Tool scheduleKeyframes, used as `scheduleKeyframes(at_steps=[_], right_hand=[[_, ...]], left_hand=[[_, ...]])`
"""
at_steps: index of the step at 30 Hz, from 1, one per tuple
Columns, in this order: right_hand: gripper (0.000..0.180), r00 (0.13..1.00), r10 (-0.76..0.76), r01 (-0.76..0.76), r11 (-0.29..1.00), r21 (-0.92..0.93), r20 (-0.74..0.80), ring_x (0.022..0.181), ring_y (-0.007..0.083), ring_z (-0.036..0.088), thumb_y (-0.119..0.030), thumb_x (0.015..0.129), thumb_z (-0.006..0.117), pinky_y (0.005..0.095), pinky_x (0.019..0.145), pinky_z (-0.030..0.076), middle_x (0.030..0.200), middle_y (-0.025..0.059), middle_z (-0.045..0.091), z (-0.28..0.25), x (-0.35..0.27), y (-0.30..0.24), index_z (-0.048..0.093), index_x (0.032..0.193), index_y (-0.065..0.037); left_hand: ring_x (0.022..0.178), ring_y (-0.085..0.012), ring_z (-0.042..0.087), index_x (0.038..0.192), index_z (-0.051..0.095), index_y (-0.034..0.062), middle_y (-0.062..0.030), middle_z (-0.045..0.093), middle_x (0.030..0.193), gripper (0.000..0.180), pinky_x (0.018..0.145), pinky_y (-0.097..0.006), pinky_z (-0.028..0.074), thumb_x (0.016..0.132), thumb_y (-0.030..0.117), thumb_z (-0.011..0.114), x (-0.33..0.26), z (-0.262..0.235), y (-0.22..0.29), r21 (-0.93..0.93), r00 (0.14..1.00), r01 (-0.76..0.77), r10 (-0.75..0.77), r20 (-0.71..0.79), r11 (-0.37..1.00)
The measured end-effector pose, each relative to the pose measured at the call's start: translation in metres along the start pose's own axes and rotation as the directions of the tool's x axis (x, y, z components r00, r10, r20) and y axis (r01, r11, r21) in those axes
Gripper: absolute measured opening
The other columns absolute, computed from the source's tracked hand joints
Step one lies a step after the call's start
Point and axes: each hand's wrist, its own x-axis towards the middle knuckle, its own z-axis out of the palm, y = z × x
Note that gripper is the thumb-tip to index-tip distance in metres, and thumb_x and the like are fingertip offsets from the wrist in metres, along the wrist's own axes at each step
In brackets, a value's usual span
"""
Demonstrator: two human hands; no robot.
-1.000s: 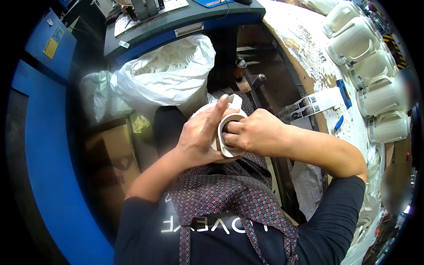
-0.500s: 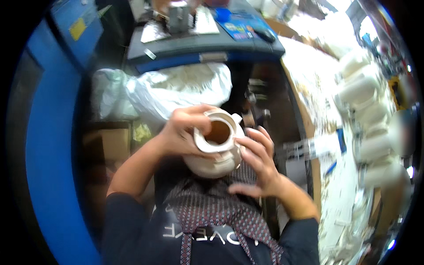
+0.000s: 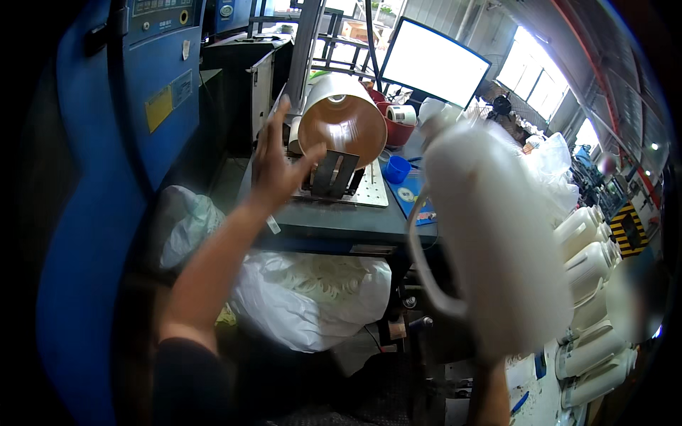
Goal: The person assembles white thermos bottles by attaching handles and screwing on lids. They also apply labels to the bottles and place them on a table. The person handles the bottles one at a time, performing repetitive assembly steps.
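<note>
A blurred white jug is leaning (right grip hidden, can't tell); left grip is hovering spread; beyond the worktop, a monitor is glowing.

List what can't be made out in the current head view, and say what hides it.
Head view, all four:
Right hand and its grip: hidden by the white jug; only the forearm shows below.
The jug's surface detail: lost to motion blur.
Whether the left hand touches the metal bracket: thumb and bracket overlap from this angle.
Whatever the monitor displays: washed out to white.
</note>
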Motion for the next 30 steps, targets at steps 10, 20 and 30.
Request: scheduleKeyframes(at_steps=[10, 20, 30], right_hand=[[0.031, 0.892, 0.082, 0.057, 0.955, 0.290, -0.444, 0.079, 0.0242, 0.065, -0.007, 0.085, 0.058, 0.0371, 0.053, 0.052, 0.099, 0.0128, 0.064, 0.112, 0.291, 0.104, 0.058, 0.115, -0.001], [0.049, 0.982, -0.175, 0.084, 0.750, -0.656, -0.076, 0.096, 0.0397, 0.065, -0.009, 0.079, 0.056, 0.0445, 0.084, 0.050, 0.102, 0.0205, 0.069, 0.149, 0.250, 0.094, 0.058, 0.127, -0.016], [0.093, 0.943, -0.318, 0.283, 0.922, -0.265, -0.101, 0.123, 0.0286, 0.053, -0.033, 0.076, 0.081, 0.0418, 0.100, 0.043, 0.139, 0.0106, 0.051, 0.104, 0.147, 0.036, 0.028, 0.149, -0.010]], left_hand=[[0.101, -0.0325, 0.067, 0.131, 0.045, -0.0034, -0.0177, 0.063, 0.113, 0.043, 0.083, -0.047, 0.059, 0.095, 0.018, 0.052, 0.015, -0.010, -0.065, -0.841, 0.683, 0.541, -0.589, 0.431, 0.013], [0.121, -0.0255, 0.050, 0.142, 0.033, 0.0071, -0.0117, 0.045, 0.133, 0.066, 0.090, -0.044, 0.051, 0.091, 0.033, 0.066, -0.159, -0.135, -0.046, -0.512, 0.722, 0.628, -0.684, 0.105, 0.586], [0.128, -0.0309, 0.042, 0.147, 0.022, 0.0103, -0.0159, 0.035, 0.144, 0.084, 0.101, -0.047, 0.040, 0.086, 0.042, 0.069, -0.191, -0.161, 0.015, -0.409, 0.799, 0.591, -0.574, 0.178, 0.696]])
